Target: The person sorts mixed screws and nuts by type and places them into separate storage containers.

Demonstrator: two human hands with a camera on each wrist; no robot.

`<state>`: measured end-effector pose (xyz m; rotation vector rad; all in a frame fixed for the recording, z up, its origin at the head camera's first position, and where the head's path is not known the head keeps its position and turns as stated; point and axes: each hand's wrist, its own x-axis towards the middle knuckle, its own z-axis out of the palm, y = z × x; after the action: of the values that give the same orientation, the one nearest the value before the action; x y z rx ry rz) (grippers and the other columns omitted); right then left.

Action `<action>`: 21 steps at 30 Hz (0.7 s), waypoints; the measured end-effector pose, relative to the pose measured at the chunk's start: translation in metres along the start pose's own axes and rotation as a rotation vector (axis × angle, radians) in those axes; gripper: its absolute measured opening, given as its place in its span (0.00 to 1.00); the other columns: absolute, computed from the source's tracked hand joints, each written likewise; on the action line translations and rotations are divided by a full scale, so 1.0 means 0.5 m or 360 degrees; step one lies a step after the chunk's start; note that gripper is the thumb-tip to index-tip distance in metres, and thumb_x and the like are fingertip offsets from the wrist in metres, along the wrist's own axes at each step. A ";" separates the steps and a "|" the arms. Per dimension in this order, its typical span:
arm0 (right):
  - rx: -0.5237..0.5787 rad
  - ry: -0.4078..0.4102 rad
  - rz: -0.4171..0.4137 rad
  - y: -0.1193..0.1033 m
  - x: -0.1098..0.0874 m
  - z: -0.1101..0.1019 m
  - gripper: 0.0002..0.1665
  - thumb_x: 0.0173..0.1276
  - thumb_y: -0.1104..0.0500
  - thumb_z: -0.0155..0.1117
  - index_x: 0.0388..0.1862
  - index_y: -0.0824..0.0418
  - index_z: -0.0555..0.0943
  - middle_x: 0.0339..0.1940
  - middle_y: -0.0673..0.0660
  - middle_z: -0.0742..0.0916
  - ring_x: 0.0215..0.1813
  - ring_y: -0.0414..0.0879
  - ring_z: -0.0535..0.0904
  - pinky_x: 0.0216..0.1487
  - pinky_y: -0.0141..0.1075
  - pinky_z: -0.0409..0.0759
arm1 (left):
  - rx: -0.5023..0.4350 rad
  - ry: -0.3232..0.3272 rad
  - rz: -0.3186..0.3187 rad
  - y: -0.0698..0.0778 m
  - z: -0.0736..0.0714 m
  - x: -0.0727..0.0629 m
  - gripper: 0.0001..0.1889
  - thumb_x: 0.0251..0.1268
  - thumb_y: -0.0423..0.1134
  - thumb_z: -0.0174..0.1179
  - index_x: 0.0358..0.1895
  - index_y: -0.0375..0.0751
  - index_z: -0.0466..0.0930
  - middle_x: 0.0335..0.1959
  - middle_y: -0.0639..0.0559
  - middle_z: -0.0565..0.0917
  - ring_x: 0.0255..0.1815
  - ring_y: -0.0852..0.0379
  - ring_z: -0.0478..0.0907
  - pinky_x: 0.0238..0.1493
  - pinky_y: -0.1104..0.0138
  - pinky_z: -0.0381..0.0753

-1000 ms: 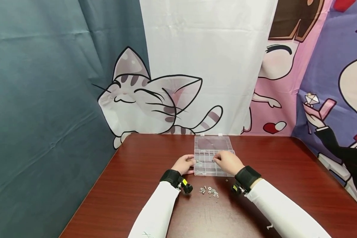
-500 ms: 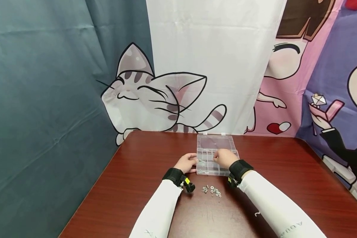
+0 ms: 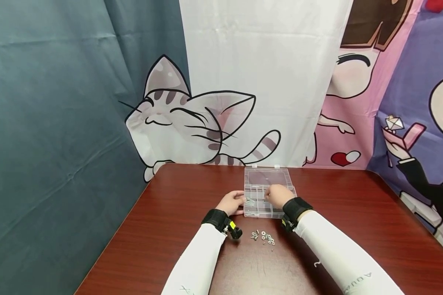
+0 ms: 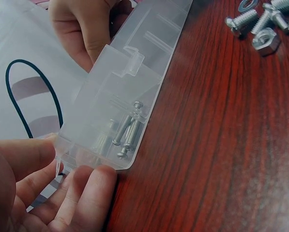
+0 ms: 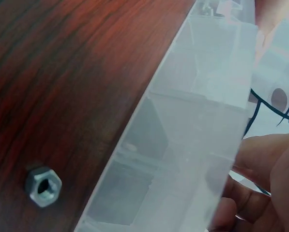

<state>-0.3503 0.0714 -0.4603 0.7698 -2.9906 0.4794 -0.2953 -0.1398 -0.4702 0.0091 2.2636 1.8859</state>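
So the clear, slightly frosty plastic compartment box (image 3: 260,214) is sitting on a glossy red-brown wood-grain table (image 3: 162,205), with its thin see-through lid (image 3: 267,177) folded back on the far side. Straight little divider walls split it up, and a few long, silvery threaded screws (image 4: 122,131) are lying at a slant inside, down at the left end. The left hand (image 3: 230,203) has that same end, fingers bent round the corner with the tips right on the plastic. The right hand (image 3: 279,196) is over the middle of the box, fingers bent in close together with the tips down among the dividers; can't tell if there's anything between them, since the hand itself covers that spot from above and the cloudy front wall blurs it from the side. Just in front of the box there's a loose heap of shiny metal bolts, nuts and flat round washers (image 4: 263,21), plus one lone six-sided steel nut (image 5: 50,194) off near the front wall. Both wrists wear chunky black straps (image 3: 297,209) below white sleeves (image 3: 339,250), and behind the box hangs a creased cloth backdrop with a cartoon cat (image 3: 162,141).
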 end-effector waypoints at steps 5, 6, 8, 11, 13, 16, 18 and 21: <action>0.0081 0.0053 0.0063 -0.006 -0.013 -0.012 0.10 0.70 0.59 0.62 0.40 0.60 0.88 0.35 0.54 0.88 0.30 0.44 0.77 0.37 0.43 0.79 | 0.0007 -0.0001 0.0007 0.000 0.000 0.001 0.23 0.76 0.31 0.52 0.70 0.29 0.66 0.58 0.35 0.77 0.55 0.39 0.78 0.42 0.58 0.86; 0.0097 0.0073 0.0074 -0.006 -0.018 -0.015 0.10 0.70 0.59 0.61 0.41 0.61 0.88 0.35 0.53 0.87 0.30 0.44 0.77 0.37 0.43 0.79 | 0.0007 -0.0003 0.0008 0.001 0.000 0.001 0.23 0.76 0.31 0.52 0.70 0.29 0.66 0.58 0.35 0.77 0.55 0.39 0.78 0.42 0.58 0.86; 0.0141 0.0120 0.0090 -0.006 -0.030 -0.021 0.10 0.70 0.59 0.61 0.41 0.61 0.88 0.32 0.52 0.86 0.29 0.44 0.76 0.34 0.41 0.77 | 0.0019 -0.0003 0.0013 -0.006 0.001 0.007 0.23 0.76 0.32 0.52 0.70 0.30 0.66 0.58 0.36 0.77 0.55 0.40 0.79 0.42 0.58 0.86; 0.0172 0.0211 0.0068 -0.003 -0.051 -0.029 0.09 0.69 0.59 0.60 0.38 0.60 0.87 0.29 0.51 0.83 0.28 0.44 0.73 0.31 0.39 0.72 | 0.0034 0.0001 0.0008 -0.022 0.000 0.023 0.23 0.76 0.33 0.53 0.70 0.32 0.67 0.58 0.38 0.78 0.53 0.44 0.80 0.41 0.59 0.86; 0.0182 0.0264 0.0041 0.001 -0.067 -0.033 0.09 0.69 0.60 0.60 0.36 0.59 0.87 0.27 0.50 0.81 0.28 0.44 0.72 0.30 0.38 0.71 | 0.0042 0.0004 0.0004 -0.033 -0.001 0.032 0.23 0.76 0.34 0.54 0.70 0.34 0.67 0.58 0.39 0.78 0.51 0.48 0.81 0.41 0.60 0.86; 0.0188 0.0324 0.0022 0.010 -0.094 -0.037 0.08 0.68 0.59 0.61 0.33 0.57 0.86 0.25 0.49 0.79 0.28 0.43 0.71 0.29 0.37 0.70 | 0.0040 0.0002 -0.0008 -0.038 -0.002 0.037 0.23 0.76 0.35 0.54 0.70 0.36 0.68 0.58 0.40 0.78 0.50 0.50 0.81 0.41 0.60 0.86; 0.0186 0.0353 0.0022 0.014 -0.114 -0.040 0.07 0.68 0.58 0.62 0.32 0.55 0.86 0.25 0.48 0.80 0.28 0.42 0.71 0.30 0.37 0.71 | 0.0038 0.0001 -0.0016 -0.040 -0.002 0.038 0.23 0.76 0.35 0.54 0.70 0.36 0.68 0.59 0.41 0.78 0.49 0.51 0.81 0.41 0.60 0.86; 0.0178 0.0378 0.0019 0.020 -0.145 -0.043 0.06 0.67 0.57 0.64 0.31 0.54 0.86 0.25 0.47 0.81 0.27 0.41 0.72 0.29 0.37 0.72 | 0.0027 0.0003 -0.0027 -0.041 -0.002 0.042 0.23 0.76 0.36 0.54 0.70 0.37 0.68 0.60 0.41 0.78 0.50 0.51 0.81 0.42 0.60 0.86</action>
<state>-0.2924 0.1201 -0.4492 0.6506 -2.7696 0.6909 -0.3134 -0.1417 -0.4929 -0.0098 2.2736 1.8593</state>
